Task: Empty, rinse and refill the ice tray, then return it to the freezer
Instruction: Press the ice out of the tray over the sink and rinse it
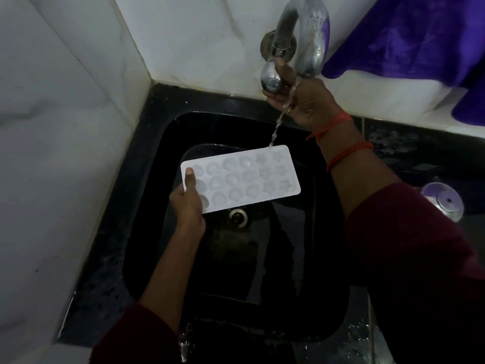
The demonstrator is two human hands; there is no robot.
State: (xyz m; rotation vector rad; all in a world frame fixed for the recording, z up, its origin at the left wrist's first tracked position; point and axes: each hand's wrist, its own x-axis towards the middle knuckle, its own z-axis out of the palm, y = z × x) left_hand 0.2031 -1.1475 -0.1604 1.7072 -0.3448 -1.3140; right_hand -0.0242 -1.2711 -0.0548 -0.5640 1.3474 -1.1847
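A white ice tray point(244, 177) with several round and star-shaped cups is held level over the black sink point(147, 206). My left hand point(187, 203) grips its near-left end, thumb on top. A thin stream of water point(279, 122) runs from the chrome tap spout point(312, 40) onto the tray's far right corner. My right hand point(301, 98) is up at the wall, its fingers curled round the tap's chrome handle point(270, 77).
The sink's drain point(238, 216) shows under the tray. White marble walls close in on the left and behind. A purple cloth point(420, 35) hangs at the upper right. A shiny metal vessel point(443, 200) sits on the wet black counter at the right.
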